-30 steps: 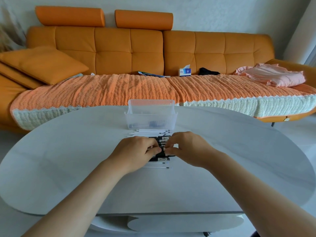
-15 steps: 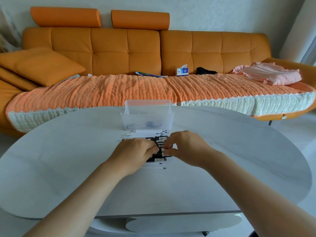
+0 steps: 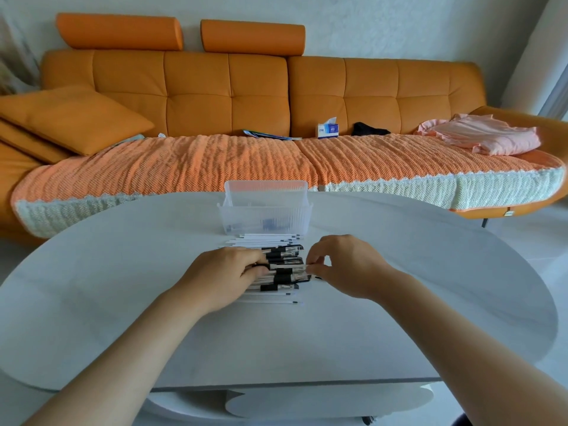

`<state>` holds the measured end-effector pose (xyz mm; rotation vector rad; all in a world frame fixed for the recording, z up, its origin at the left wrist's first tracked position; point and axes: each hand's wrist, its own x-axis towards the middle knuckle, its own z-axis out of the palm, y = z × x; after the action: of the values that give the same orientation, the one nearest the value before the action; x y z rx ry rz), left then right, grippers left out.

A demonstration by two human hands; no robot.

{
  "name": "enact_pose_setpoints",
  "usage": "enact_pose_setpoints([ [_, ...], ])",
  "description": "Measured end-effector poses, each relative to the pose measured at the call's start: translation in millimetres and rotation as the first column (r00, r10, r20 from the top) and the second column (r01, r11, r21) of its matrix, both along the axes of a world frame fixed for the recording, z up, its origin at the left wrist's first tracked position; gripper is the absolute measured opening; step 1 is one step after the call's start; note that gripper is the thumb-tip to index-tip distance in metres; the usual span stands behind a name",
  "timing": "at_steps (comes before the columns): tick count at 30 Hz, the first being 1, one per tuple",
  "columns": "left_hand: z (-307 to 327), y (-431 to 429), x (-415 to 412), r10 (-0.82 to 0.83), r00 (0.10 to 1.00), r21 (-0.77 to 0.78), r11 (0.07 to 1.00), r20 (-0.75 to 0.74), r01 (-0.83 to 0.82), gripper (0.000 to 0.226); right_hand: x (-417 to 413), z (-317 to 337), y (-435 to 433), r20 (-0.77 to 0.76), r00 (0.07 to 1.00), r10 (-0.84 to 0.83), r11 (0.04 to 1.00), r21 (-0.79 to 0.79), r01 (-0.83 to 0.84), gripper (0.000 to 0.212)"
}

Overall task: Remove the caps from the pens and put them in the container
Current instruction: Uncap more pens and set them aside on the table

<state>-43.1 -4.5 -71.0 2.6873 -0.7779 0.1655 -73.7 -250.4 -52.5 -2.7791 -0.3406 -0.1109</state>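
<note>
My left hand (image 3: 226, 276) gripped a pen (image 3: 289, 266) by its barrel and my right hand (image 3: 344, 265) pinched its capped end, just before the container (image 3: 266, 215). I judged a straight, steady pull best.

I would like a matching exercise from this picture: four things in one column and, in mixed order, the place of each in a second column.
1 container
2 tissue box
3 pink clothes
4 cushion

A right end of the sofa
B on the table, behind the pens
C left end of the sofa
D middle of the sofa

Pairs: 1-B, 2-D, 3-A, 4-C
</note>
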Motion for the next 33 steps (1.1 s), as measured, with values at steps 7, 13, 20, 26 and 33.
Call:
enact_pose_setpoints([
  [7, 11, 43, 4, 0.201, 0.977, 0.029, 0.979, 0.078, -0.204, 0.016, -2, 1, -11, -0.011, 0.993, -0.114, 0.992, -0.050, 0.113, 0.013],
  [13, 8, 32, -2, 0.146, 0.959, -0.132, 0.984, 0.245, -0.116, 0.016, -4, -3, 3, 0.011, 1.000, -0.008, 1.000, 0.006, 0.008, 0.011],
  [20, -2, 1, -7, -0.056, 0.978, -0.074, 0.995, 0.202, 0.072, 0.020, -4, -5, 17, 0.067, 0.996, 0.058, 0.994, 0.086, -0.064, 0.007],
  [26, -7, 1, -6, -0.059, 0.995, -0.045, 0.997, 0.076, 0.063, 0.015, -2, -5, 6, 0.027, 0.999, 0.031, 0.999, 0.030, -0.031, 0.014],
  [33, -7, -1, -13, -0.110, 0.994, 0.016, 0.994, -0.003, 0.110, 0.014, 7, -4, -20, 0.000, 0.985, -0.173, 0.981, 0.088, 0.172, 0.009],
])
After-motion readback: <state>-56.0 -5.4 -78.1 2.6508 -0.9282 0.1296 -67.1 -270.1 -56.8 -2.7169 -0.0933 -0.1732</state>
